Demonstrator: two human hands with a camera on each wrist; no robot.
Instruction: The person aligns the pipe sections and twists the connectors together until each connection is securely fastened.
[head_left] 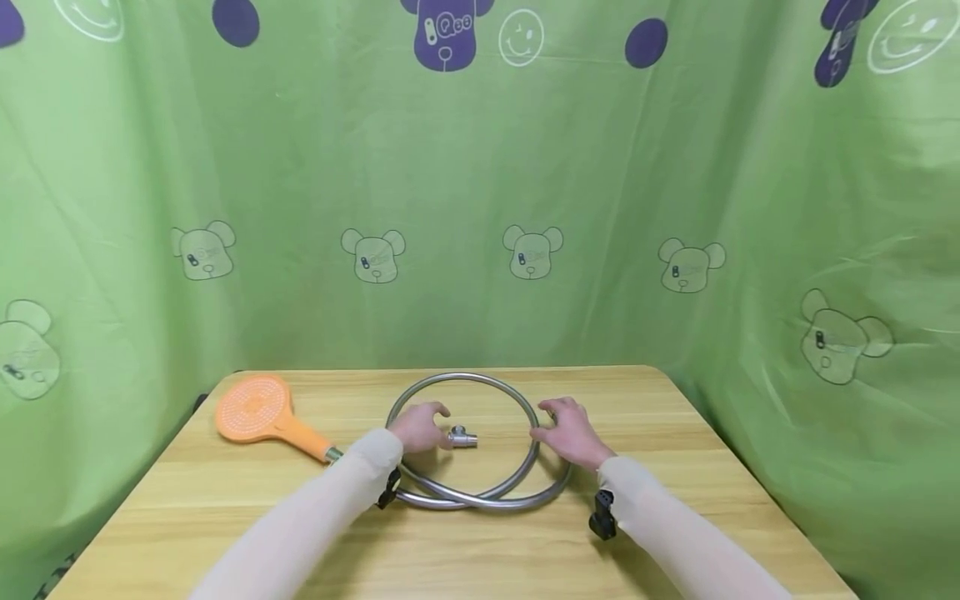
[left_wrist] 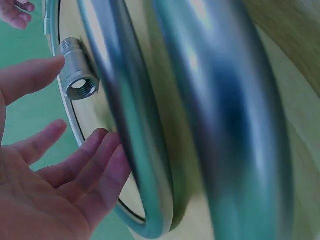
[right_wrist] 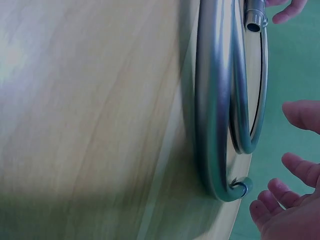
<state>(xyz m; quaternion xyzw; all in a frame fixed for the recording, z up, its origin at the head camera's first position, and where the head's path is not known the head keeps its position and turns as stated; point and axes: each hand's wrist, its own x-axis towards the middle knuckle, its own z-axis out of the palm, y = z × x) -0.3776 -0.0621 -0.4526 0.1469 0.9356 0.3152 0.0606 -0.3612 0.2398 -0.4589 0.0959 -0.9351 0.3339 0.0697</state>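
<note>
A metal shower hose (head_left: 504,503) lies coiled in overlapping loops on the table. Inside the loop is a small silver threaded pipe fitting (head_left: 462,437); the left wrist view shows the fitting's (left_wrist: 79,70) open threaded end. My left hand (head_left: 418,429) is over the loop's left side, thumb and fingers spread around the fitting's near space without gripping it. Some left fingertips (left_wrist: 112,145) meet or pass behind the hose. My right hand (head_left: 572,435) hovers by the hose's right side, fingers loosely bent and apart. Near it in the right wrist view is a hose end (right_wrist: 242,189).
An orange shower head (head_left: 253,408) lies face up at the table's left, its handle pointing toward my left forearm. The wooden table (head_left: 675,517) ends in front of a green patterned curtain (head_left: 465,317), which also hangs along both sides.
</note>
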